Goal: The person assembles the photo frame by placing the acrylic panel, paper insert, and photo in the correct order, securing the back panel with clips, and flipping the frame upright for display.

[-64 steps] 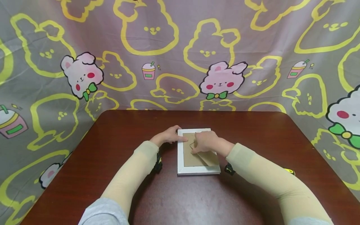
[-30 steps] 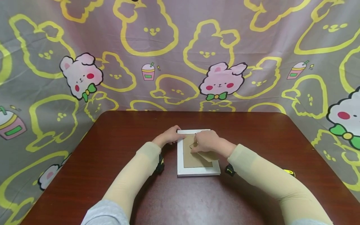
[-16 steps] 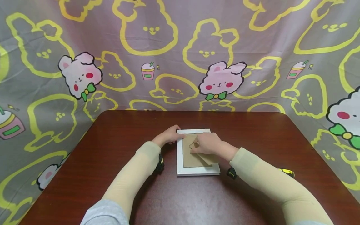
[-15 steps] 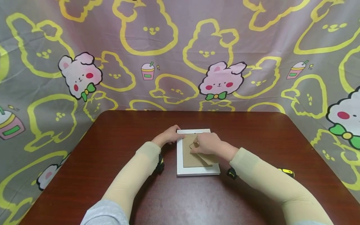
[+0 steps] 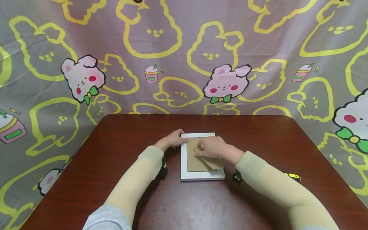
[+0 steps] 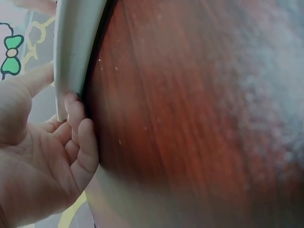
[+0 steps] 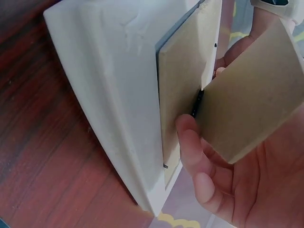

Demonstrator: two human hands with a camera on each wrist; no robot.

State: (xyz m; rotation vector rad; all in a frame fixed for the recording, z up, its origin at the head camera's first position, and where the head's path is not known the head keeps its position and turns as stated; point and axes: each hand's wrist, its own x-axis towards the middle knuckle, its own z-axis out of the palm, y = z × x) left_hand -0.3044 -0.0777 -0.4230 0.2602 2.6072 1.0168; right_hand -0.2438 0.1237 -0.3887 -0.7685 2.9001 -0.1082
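A white picture frame (image 5: 184, 166) lies back side up in the middle of the table, its brown backing board (image 5: 193, 163) facing me. From the board an easel stand (image 5: 211, 162) rises at an angle; in the right wrist view its flap (image 7: 256, 90) tilts away from the board at a black hinge (image 7: 197, 102). My right hand (image 5: 212, 147) grips this stand, fingertips close to the hinge. At the upper left corner of the frame, my left hand (image 5: 173, 138) holds the edge, thumb on top and fingers (image 6: 76, 111) curled against the side.
The dark red-brown table (image 5: 129, 127) has patterned cloth (image 5: 178, 48) hanging behind it and along both sides. Partly hidden by my right forearm, a yellow-and-black object (image 5: 294, 176) lies on the right.
My right hand has shifted very slightly towards me and to the right, with its grip kept on the stand. The left hand and the frame stay in place.
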